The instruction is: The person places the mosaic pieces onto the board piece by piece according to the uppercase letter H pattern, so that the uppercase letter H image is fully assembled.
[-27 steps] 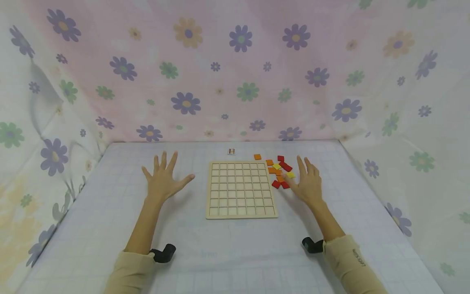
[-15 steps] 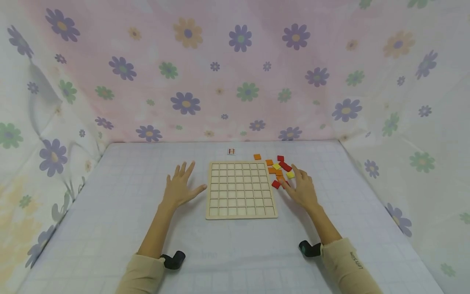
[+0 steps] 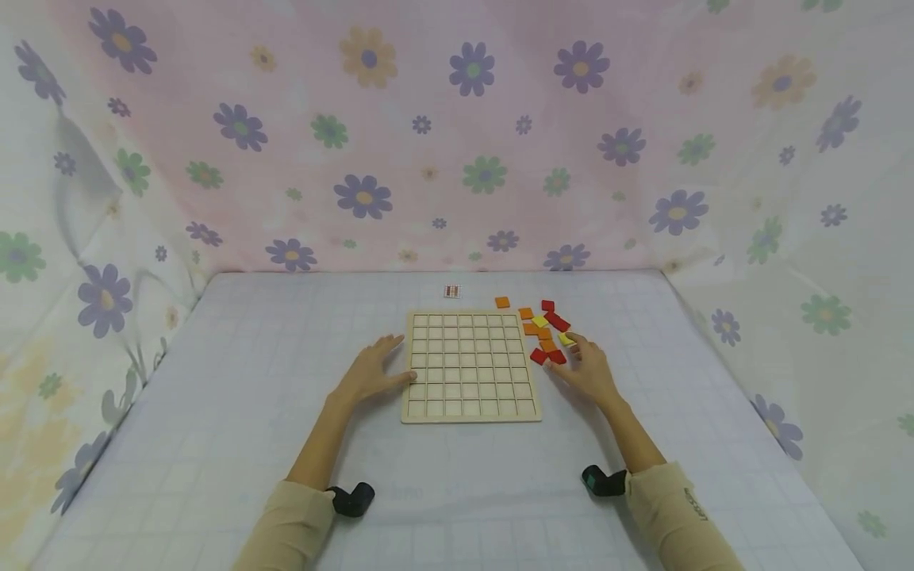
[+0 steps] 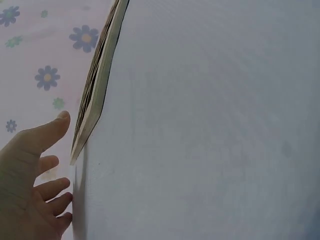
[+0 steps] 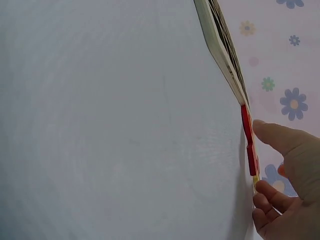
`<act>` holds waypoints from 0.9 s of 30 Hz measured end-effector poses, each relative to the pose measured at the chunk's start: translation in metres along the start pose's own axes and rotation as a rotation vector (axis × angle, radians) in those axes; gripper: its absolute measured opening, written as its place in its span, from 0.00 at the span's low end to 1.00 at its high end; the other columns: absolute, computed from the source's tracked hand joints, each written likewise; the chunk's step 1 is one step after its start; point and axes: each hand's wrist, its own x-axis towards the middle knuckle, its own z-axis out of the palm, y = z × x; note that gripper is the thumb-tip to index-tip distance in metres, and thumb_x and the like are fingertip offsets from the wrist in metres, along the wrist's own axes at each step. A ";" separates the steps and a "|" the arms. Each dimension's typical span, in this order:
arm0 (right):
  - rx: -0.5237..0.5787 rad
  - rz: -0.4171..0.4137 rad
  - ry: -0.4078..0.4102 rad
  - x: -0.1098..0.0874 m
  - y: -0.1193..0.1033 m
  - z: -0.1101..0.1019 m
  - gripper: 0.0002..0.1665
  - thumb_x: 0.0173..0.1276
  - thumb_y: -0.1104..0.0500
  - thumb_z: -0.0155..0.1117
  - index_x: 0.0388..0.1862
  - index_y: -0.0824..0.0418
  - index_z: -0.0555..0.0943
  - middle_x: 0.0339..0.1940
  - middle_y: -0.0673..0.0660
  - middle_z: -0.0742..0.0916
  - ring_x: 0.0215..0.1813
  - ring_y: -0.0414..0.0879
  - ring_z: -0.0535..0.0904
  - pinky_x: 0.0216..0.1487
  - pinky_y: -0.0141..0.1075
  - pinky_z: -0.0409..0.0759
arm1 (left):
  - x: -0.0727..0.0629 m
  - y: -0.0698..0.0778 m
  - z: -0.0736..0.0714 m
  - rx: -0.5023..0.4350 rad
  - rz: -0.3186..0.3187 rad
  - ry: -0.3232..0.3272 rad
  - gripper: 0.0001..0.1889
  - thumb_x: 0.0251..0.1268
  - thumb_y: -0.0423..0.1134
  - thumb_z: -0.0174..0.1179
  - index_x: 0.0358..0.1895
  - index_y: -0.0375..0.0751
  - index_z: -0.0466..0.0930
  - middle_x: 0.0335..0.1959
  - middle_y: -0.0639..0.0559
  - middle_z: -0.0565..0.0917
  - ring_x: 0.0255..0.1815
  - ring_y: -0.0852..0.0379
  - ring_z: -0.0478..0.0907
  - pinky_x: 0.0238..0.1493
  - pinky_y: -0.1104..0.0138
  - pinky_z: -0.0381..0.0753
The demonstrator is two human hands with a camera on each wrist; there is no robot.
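A square wooden grid board [image 3: 470, 420] lies flat on the table, its cells bare. My left hand [image 3: 371, 373] is at the board's left edge, fingers relaxed and thumb over the rim; the left wrist view shows the thumb spread from the fingers [image 4: 54, 190]. On the right, my right hand [image 3: 587, 373] hovers at the scattered coloured tiles, thumb near a red tile [image 3: 556, 358] and fingertips right at a yellow tile [image 3: 566, 339]. In the right wrist view red tiles [image 5: 248, 135] line up between the thumb and the board. No tile shows in either hand.
Several orange tiles [image 3: 531, 329], more red tiles [image 3: 557, 321] and another yellow tile [image 3: 539, 321] lie by the board's upper right. A small printed card [image 3: 452, 292] sits behind the board. Flowered cloth [image 3: 457, 143] walls the table at the back and both sides.
My left hand has moved right, from beside the board to its left edge, its fingers less spread. My right hand has come down and closer to the tiles, its fingers bending.
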 end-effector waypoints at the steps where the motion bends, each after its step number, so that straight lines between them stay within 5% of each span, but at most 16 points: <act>1: 0.003 -0.005 -0.003 0.000 0.000 0.000 0.40 0.58 0.55 0.69 0.64 0.71 0.65 0.48 0.72 0.79 0.51 0.63 0.73 0.53 0.55 0.76 | 0.000 0.000 0.000 -0.009 -0.009 -0.014 0.42 0.56 0.53 0.63 0.68 0.32 0.61 0.69 0.31 0.61 0.71 0.35 0.54 0.71 0.45 0.51; 7: 0.036 -0.035 -0.013 0.001 0.002 0.002 0.31 0.59 0.59 0.67 0.59 0.71 0.71 0.45 0.70 0.80 0.48 0.62 0.75 0.52 0.54 0.77 | -0.001 -0.004 0.002 -0.050 -0.028 -0.068 0.41 0.55 0.52 0.64 0.69 0.33 0.61 0.70 0.34 0.60 0.74 0.36 0.46 0.73 0.46 0.41; 16: 0.050 0.088 -0.061 0.004 -0.003 0.002 0.23 0.60 0.63 0.61 0.53 0.72 0.75 0.48 0.68 0.81 0.48 0.58 0.74 0.54 0.50 0.77 | -0.001 -0.012 0.002 -0.089 0.011 -0.100 0.41 0.54 0.51 0.65 0.68 0.33 0.62 0.71 0.35 0.59 0.74 0.34 0.44 0.72 0.42 0.39; 21: 0.022 0.070 -0.085 0.008 -0.007 0.000 0.21 0.59 0.63 0.63 0.49 0.75 0.76 0.44 0.68 0.82 0.44 0.57 0.76 0.51 0.48 0.79 | -0.002 -0.015 0.001 -0.111 0.020 -0.113 0.42 0.52 0.51 0.66 0.68 0.35 0.62 0.71 0.36 0.58 0.73 0.31 0.42 0.70 0.38 0.38; 27: -0.002 0.032 -0.119 0.016 -0.009 -0.011 0.20 0.57 0.65 0.65 0.46 0.76 0.77 0.40 0.68 0.83 0.41 0.56 0.79 0.47 0.48 0.82 | 0.001 -0.016 0.004 -0.119 0.060 -0.100 0.40 0.52 0.48 0.67 0.66 0.32 0.64 0.69 0.39 0.63 0.74 0.35 0.44 0.73 0.45 0.33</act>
